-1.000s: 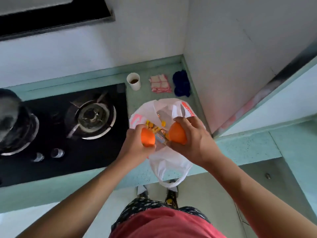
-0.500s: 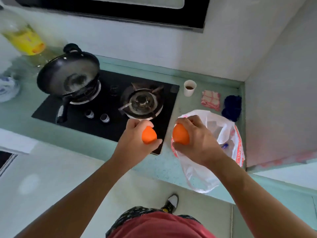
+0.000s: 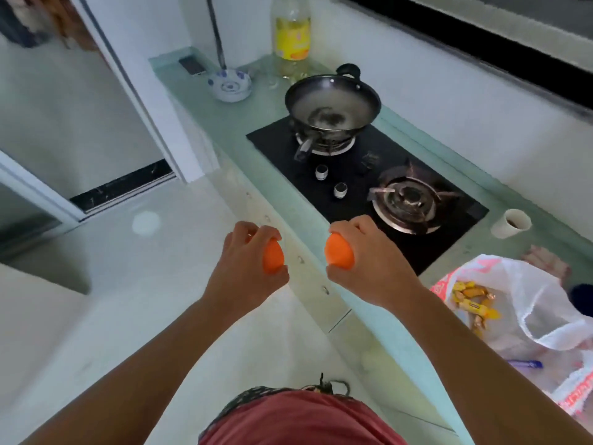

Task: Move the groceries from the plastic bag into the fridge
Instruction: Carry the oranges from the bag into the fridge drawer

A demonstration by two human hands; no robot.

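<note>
My left hand (image 3: 245,268) grips an orange (image 3: 273,260) over the floor, just left of the counter edge. My right hand (image 3: 372,261) grips a second orange (image 3: 337,252) above the counter's front edge, near the hob. The white plastic bag (image 3: 542,303) lies open on the green counter at the far right, behind my right forearm. Yellow wrapped packets (image 3: 475,300) show inside it, and a blue pen-like item (image 3: 526,363) lies lower in it. No fridge is in view.
A black gas hob (image 3: 362,175) carries a wok (image 3: 332,106) on its far burner. A paper cup (image 3: 511,223), an oil bottle (image 3: 291,33) and a patterned bowl (image 3: 231,85) stand on the counter (image 3: 256,149). A doorway with a sliding-door frame (image 3: 128,91) opens at left.
My view has swung left, away from the bag. Both hands, each holding its orange, have left the bag and now sit left of it by the counter edge.
</note>
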